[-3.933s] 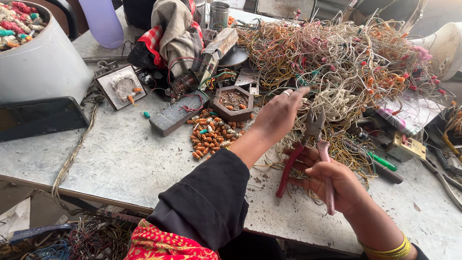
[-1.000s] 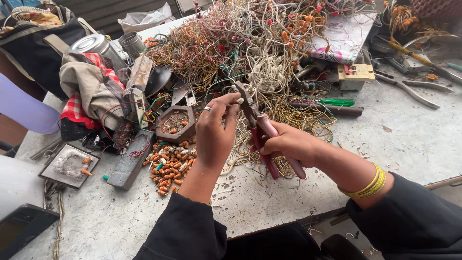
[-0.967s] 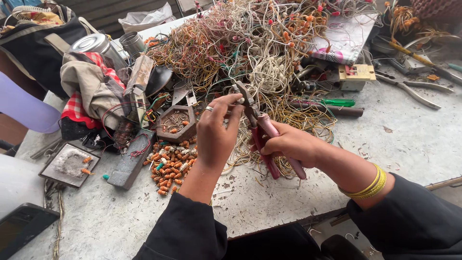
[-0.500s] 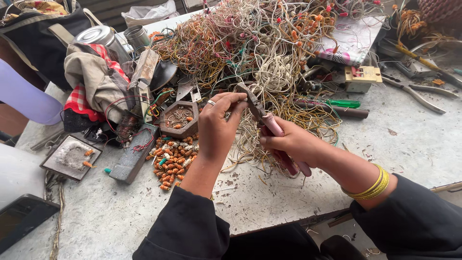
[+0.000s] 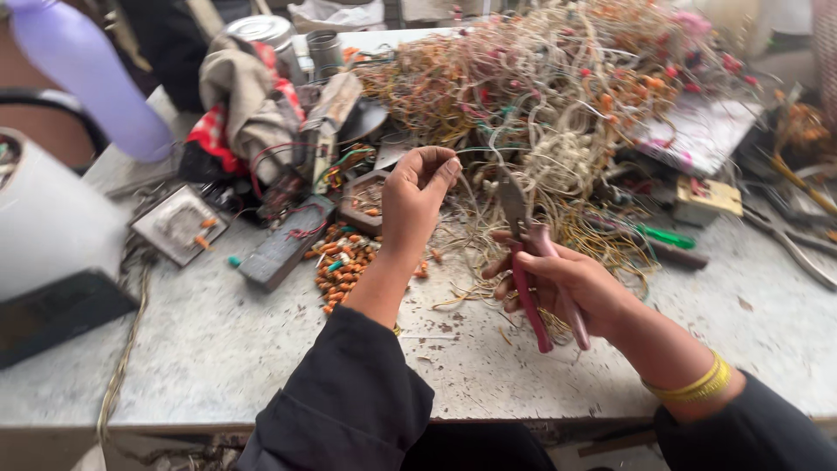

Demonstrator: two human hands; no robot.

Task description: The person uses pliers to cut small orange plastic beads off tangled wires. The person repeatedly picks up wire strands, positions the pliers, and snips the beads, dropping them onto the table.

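Fingertips of the left hand point(image 5: 417, 194) pinch a thin pale wire point(image 5: 478, 150) drawn taut from the tangled heap of coloured wires point(image 5: 558, 96); the right hand point(image 5: 571, 283) wraps the pink-handled metal pliers point(image 5: 530, 262), jaws raised beside it, above the scuffed grey worktable point(image 5: 227, 331).

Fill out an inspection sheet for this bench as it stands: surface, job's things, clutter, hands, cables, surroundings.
Surface: grey worktop, scratched and speckled.
Job's things: pink-handled pliers; thin wire; pile of small orange parts.
Clutter: hexagonal dish, dark block, square plate, bundled cloth, green-handled screwdriver.
Hands: left hand pinches the wire; right hand grips the pliers.
Cables: big tangled wire heap across the far side.
Surroundings: white tub, lilac bottle, metal tins.
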